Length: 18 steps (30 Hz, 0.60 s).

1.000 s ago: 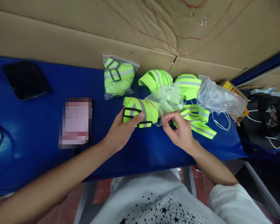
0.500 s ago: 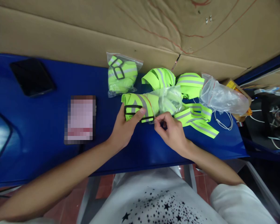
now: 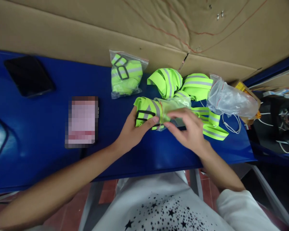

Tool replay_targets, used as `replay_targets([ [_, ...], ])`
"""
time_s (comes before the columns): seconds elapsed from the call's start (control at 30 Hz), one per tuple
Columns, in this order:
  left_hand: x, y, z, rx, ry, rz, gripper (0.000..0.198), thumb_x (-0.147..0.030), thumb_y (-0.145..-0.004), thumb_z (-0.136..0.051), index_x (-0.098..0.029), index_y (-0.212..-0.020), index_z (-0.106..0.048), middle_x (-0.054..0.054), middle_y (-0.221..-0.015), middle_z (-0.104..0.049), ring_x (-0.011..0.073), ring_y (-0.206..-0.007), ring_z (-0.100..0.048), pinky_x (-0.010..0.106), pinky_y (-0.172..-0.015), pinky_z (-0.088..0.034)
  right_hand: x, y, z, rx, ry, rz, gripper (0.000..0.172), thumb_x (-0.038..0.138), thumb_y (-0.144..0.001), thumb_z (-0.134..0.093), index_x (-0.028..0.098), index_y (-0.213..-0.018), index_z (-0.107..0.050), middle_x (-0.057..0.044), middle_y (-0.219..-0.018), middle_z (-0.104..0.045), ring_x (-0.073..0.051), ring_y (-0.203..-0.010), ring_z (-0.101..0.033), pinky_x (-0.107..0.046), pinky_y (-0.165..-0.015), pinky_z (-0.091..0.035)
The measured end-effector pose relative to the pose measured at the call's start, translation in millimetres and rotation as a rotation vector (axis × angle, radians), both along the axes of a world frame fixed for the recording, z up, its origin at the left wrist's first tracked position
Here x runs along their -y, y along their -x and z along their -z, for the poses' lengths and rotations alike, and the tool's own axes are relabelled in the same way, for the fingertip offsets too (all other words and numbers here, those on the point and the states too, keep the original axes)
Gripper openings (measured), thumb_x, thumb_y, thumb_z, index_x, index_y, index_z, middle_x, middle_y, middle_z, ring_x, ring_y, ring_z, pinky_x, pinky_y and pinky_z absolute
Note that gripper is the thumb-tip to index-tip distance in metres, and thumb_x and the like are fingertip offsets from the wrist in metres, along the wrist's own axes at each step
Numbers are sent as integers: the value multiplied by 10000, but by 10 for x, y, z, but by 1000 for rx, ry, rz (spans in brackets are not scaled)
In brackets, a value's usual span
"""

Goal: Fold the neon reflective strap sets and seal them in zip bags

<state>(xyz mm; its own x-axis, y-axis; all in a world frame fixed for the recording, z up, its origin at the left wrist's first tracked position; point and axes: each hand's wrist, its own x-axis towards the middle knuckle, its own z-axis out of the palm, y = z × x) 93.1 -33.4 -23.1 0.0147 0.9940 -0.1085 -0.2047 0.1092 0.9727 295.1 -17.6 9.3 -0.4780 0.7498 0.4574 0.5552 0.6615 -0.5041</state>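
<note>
My left hand (image 3: 140, 125) grips a rolled neon-yellow reflective strap (image 3: 146, 107) with grey stripes and black buckles, its thumb across the front. The roll's right end sits partly inside the mouth of a clear zip bag (image 3: 179, 103) with a red seal line. My right hand (image 3: 191, 128) is at the bag's mouth, thumb and forefinger bent around its near edge. Motion blurs these fingertips, and the other fingers curl out of clear sight. Beyond the hands lie more coiled reflective straps (image 3: 165, 80), and a loose one (image 3: 215, 131) stretches out to the right.
A filled zip bag (image 3: 126, 77) of straps stands against the cardboard wall (image 3: 86, 38). On the blue table (image 3: 125, 163) lie a black phone (image 3: 29, 76) and a device with a pixelated screen (image 3: 83, 122). Clear bags (image 3: 231, 99), a carton and a white cable (image 3: 233, 128) are at right.
The strap roll and my left hand have shifted slightly right. My right hand has moved right and its fingers have spread a little at the bag's mouth, covering part of the loose strap.
</note>
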Motion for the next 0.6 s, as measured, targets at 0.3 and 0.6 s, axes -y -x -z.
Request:
replay_targets([
  [0.3,71,56,85,-65,-184,245,625,-435,-825,-839,-235,-1370,-605,123,-1405,-616,331,-1334,-573,457,-1168,-456,-309,-281,-63,106,231,-200,592,673,-896,-678,217,-1270,-626,-90,-1206,-746,-264,-1062,-719,-388,-911,-551],
  [0.6,82,67,178,-251,-419,244,670,-486,-872,-787,-240,-1438,-527,123,-1343,-576,317,-1265,-560,458,-1146,-444,13,71,91,107,-68,67,839,821,-956,-235,224,-1493,-478,-143,-1365,-669,-340,-1252,-616,-513,-1096,-358],
])
